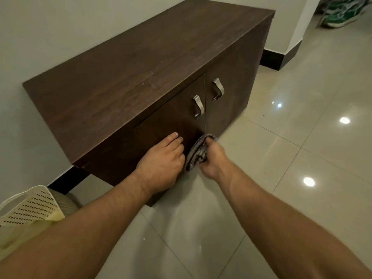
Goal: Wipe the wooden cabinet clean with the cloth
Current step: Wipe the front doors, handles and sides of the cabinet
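Note:
A low dark wooden cabinet stands against the wall, with two doors and two curved metal handles. Pale smudges mark the middle of its top. My right hand grips a bunched grey cloth low against the left door, near the seam between the doors. My left hand rests flat on the same door just left of the cloth, fingers straight and pointing up the panel.
A cream perforated plastic basket sits on the floor at the lower left, beside the cabinet's end. Glossy beige tiles spread out to the right. A white pillar with dark skirting and green shoes lie beyond the cabinet's far end.

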